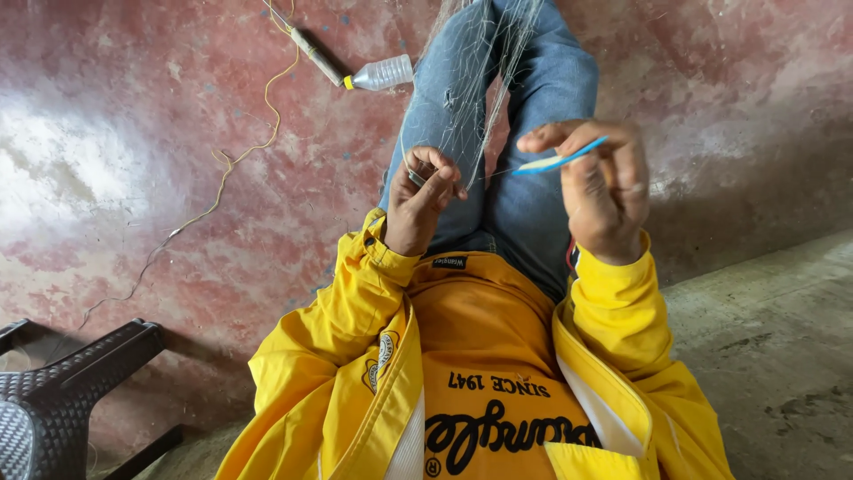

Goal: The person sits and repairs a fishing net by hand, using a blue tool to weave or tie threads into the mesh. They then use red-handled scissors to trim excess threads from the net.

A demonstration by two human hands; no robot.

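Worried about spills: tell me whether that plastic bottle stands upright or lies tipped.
Tipped: the plastic bottle lies on its side on the red floor.

I see a worn, blotchy red-painted concrete floor (pixel 160 133) turning bare grey at one side. On it lie a clear ribbed plastic bottle (pixel 382 73), a thin yellow cord (pixel 233 160) and a slim grey rod-like tool (pixel 311 49); a dark woven plastic chair (pixel 62 391) stands there.

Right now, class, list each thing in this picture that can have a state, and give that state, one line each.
left hand: fingers curled, pinching the fishing net
right hand: grip closed on the blue netting needle
fishing net: draped over the jeans-clad legs, strands pulled taut
plastic bottle: lying on its side, capped
dark plastic stool: standing, unoccupied
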